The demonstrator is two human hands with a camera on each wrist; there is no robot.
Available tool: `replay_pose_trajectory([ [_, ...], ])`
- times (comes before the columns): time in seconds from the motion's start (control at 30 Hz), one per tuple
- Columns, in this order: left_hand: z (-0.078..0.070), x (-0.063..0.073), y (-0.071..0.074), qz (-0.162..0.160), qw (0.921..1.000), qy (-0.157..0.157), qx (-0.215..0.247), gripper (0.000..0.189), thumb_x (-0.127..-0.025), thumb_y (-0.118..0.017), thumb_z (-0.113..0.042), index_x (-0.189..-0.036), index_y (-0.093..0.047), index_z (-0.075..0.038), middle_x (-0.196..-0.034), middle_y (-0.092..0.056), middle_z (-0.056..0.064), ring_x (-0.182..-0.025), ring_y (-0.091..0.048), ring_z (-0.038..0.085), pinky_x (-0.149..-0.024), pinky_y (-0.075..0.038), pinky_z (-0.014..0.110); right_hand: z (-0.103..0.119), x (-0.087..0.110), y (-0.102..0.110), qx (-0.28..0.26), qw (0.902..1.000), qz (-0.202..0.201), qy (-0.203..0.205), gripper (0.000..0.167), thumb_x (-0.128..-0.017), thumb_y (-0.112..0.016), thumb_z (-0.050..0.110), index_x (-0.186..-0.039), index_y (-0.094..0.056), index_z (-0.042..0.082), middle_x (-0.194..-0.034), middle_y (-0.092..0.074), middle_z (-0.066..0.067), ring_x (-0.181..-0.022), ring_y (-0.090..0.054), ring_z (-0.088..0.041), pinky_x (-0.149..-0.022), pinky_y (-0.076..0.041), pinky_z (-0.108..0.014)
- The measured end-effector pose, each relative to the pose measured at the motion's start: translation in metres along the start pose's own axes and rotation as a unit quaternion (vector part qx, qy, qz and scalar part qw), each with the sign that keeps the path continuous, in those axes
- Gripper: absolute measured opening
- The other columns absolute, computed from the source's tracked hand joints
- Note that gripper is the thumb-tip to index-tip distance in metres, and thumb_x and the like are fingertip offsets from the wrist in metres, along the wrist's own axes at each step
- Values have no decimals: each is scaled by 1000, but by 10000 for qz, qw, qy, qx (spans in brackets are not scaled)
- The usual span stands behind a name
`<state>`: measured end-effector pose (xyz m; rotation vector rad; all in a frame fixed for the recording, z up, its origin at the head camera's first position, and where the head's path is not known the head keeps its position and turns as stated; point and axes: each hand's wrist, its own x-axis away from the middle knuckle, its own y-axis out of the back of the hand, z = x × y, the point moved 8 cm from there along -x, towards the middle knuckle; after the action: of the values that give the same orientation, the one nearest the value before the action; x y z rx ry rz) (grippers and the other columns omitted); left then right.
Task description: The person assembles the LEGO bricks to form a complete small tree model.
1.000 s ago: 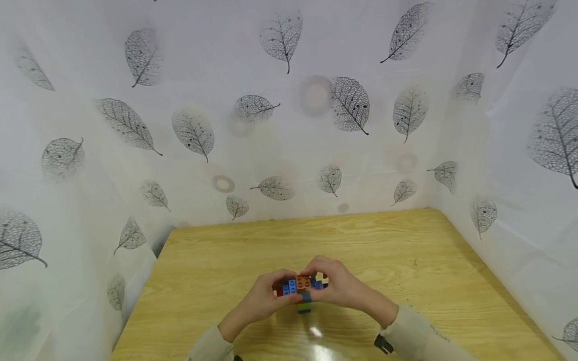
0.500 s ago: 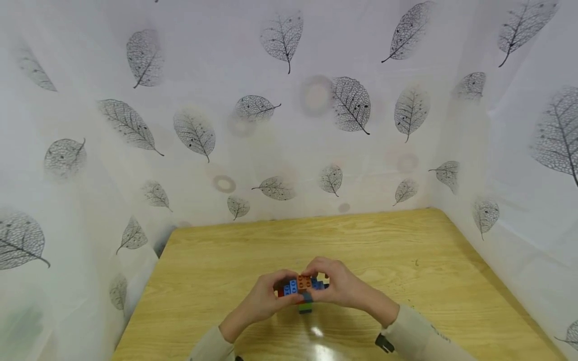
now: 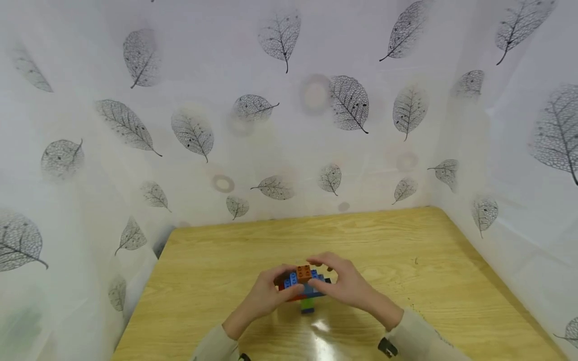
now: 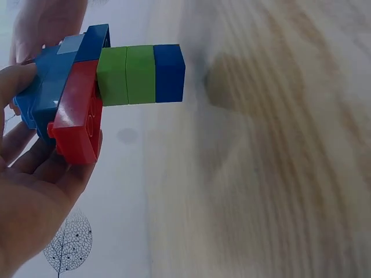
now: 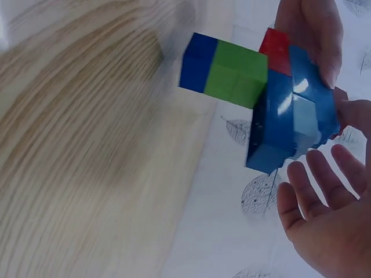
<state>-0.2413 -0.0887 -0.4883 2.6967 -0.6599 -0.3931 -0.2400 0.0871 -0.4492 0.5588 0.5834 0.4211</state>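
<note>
A toy building-brick model stands upright between the hands in the head view. Its stem has light green bricks (image 4: 126,75) over a dark blue end brick (image 4: 169,73). Across the stem lie a red brick (image 4: 75,113) and a blue brick (image 5: 275,121). Above these are more blue bricks, and an orange brick (image 3: 304,272) sits on top. My left hand (image 3: 264,296) grips the model's left side between thumb and fingers. My right hand (image 3: 352,286) has loosely spread fingers, its thumb near the orange brick; whether it touches is unclear.
Under the hands is a wood-grain table (image 3: 217,260), its surface reflecting light near the front. A white curtain (image 3: 289,150) printed with dark leaves hangs behind the table and along both sides.
My right fingers have come away from the orange brick, which now shows more fully. The model sits slightly higher in the head view. My left hand still grips it.
</note>
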Motion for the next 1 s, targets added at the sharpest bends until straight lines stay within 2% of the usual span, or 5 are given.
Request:
replay_pose_trajectory([
  [0.17,4,-16,11,-226,9997,-16,-8,34,-102,-71,-22,-133,-68,-8,-114,-75,13,-90,-72,16,-77,-60,26,-17,1,7,171,9993,-306,-165,47,-96,-79,23,-141,-64,17,-134,-70,-5,-114,-68,-24,-88,-58,-41],
  [0.47,28,-50,28,-581,9943,880,-155,46,-100,-73,-37,-135,-69,-6,-120,-74,11,-103,-69,20,-91,-59,35,-39,-8,1,649,9978,-117,-24,76,-85,-86,7,-153,-53,15,-147,-62,-3,-127,-64,-24,-101,-57,-49],
  [0.7,36,-62,35,-721,9928,934,-186,47,-101,-72,-35,-140,-66,-9,-123,-74,15,-109,-70,26,-99,-57,48,-47,-26,-3,761,9967,-195,219,73,-84,-87,5,-150,-54,6,-135,-66,-12,-105,-67,-23,-87,-61,-43],
  [0.8,39,-63,36,-737,9937,846,-31,49,-101,-73,-30,-144,-62,-11,-127,-72,19,-114,-71,32,-101,-57,50,-53,-31,-2,562,9983,-131,6,71,-84,-85,5,-148,-55,3,-128,-68,-13,-99,-66,-23,-79,-60,-42],
  [1.0,43,-61,35,-547,9964,640,-40,58,-99,-76,-26,-150,-55,-6,-137,-66,24,-117,-71,36,-100,-59,46,-76,-36,-2,166,9952,101,-956,69,-88,-82,12,-151,-54,7,-127,-69,-13,-102,-64,-22,-75,-52,-27],
])
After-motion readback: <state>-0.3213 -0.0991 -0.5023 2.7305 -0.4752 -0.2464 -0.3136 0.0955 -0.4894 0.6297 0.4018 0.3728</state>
